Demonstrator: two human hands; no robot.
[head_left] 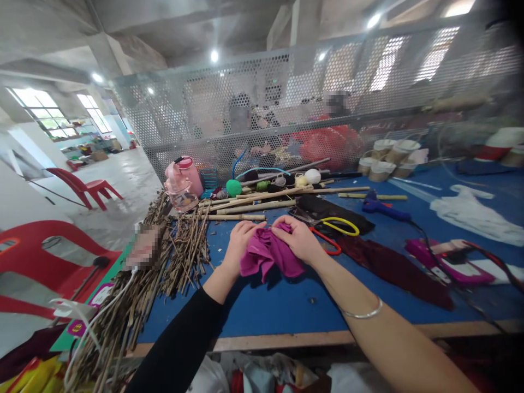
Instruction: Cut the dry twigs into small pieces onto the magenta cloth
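A bunched piece of magenta cloth (272, 254) is held up over the blue table between my two hands. My left hand (240, 243) grips its left upper edge, the fingers partly hidden behind the fabric. On the other side, my right hand (298, 236) pinches the upper right part with the thumb in front. Just beyond the right hand lie scissors (327, 224) with one yellow and one red handle loop. A dark maroon cloth (395, 267) stretches to the right of them, and a black cloth (333, 212) lies behind.
Thin dry twigs (180, 256) pile up at the table's left side. Behind are bamboo sticks (254, 207), yarn balls (234, 188) and a pink jug (190, 174). A blue glue gun (382, 207) with a cord lies right. A perforated metal screen (196, 103) closes the back.
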